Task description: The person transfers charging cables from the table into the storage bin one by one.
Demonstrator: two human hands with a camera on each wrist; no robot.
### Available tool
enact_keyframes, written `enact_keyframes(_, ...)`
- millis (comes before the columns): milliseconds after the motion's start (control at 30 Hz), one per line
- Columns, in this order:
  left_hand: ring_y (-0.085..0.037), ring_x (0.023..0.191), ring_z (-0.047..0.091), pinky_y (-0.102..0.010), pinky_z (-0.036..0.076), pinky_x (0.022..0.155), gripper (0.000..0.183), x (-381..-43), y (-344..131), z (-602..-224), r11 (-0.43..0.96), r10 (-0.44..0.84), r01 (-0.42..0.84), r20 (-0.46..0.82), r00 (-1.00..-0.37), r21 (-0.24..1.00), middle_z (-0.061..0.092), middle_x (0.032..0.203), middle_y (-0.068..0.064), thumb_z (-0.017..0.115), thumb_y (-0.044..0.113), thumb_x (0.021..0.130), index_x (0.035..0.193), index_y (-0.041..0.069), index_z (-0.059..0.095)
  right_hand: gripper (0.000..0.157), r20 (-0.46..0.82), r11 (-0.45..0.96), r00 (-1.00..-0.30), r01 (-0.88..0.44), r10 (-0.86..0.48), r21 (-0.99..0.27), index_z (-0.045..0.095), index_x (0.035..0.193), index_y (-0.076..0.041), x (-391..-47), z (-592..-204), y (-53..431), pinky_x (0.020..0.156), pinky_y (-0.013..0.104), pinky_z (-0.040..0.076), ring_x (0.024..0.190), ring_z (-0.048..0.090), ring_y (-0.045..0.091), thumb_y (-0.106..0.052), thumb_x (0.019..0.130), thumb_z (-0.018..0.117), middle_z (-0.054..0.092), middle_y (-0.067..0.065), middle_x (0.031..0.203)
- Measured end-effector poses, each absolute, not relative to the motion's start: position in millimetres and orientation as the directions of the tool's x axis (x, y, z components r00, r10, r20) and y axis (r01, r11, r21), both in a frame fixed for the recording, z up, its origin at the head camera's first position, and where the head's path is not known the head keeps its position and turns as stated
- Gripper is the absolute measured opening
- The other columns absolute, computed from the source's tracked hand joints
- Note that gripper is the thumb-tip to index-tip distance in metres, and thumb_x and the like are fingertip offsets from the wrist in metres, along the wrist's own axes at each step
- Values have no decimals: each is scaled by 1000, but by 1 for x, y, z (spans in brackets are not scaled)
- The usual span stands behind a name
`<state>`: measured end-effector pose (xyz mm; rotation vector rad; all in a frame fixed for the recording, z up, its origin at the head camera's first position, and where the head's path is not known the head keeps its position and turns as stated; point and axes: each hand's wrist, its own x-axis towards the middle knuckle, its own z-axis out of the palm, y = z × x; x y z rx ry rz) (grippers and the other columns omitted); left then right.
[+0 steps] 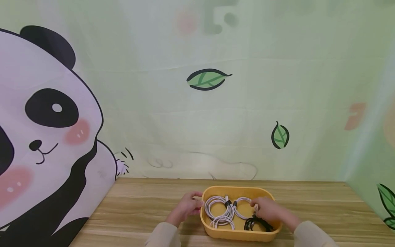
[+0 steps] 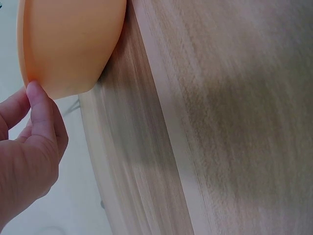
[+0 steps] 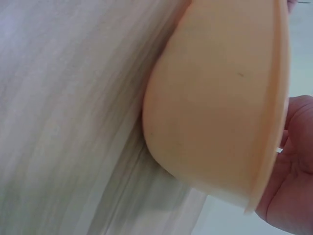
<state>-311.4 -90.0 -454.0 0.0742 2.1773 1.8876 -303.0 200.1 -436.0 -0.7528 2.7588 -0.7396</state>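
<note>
A yellow plastic basket [image 1: 240,236] stands on the wooden table, with coiled cables inside. My left hand [image 1: 189,207] holds the basket's left end at the rim; in the left wrist view a fingertip presses the outer wall. My right hand [image 1: 267,208] reaches into the right side, fingers bent at the edge of a smaller white cable [image 1: 241,199] with a black strap. Just below those fingers lies a bundled black cable [image 1: 249,224]. A larger white cable coil [image 1: 210,213], also strapped, lies on the left. The basket wall [image 3: 215,98] hides the right fingertips in the right wrist view.
The wooden table [image 1: 148,195] extends to both sides of the basket. Behind it hangs a pale green backdrop [image 1: 154,120] printed with a panda [image 1: 58,79] and leaves. Beige sleeves [image 1: 163,236] cover both forearms.
</note>
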Motion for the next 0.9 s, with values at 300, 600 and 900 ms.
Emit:
enact_keyframes(300,-10,63,51,-23,51,57,33,-315,-91,-455,165,208,-131,-165,-964,978,49,79,-5,53,-2,83,114,-7,43,26,17,675,-843,-442,-538,-591,57,100,8,-307,-422,210,52,22,40,63,47,10,-1,75,55,57,6,75)
enact_keyframes(600,-9,63,52,-20,49,57,37,-316,-97,-455,142,254,-159,-191,-948,977,51,76,-2,54,2,83,116,-7,42,28,-2,641,-863,-373,-505,-671,53,105,9,-309,-414,221,56,27,45,71,55,20,-2,79,53,59,13,83)
enact_keyframes(900,-6,55,47,-16,46,52,41,-325,-107,-443,131,211,-171,-195,-958,977,49,65,1,56,3,83,120,-6,41,27,78,620,-879,-393,-471,-679,55,102,10,-307,-405,228,55,24,45,69,54,17,-2,78,53,58,14,81)
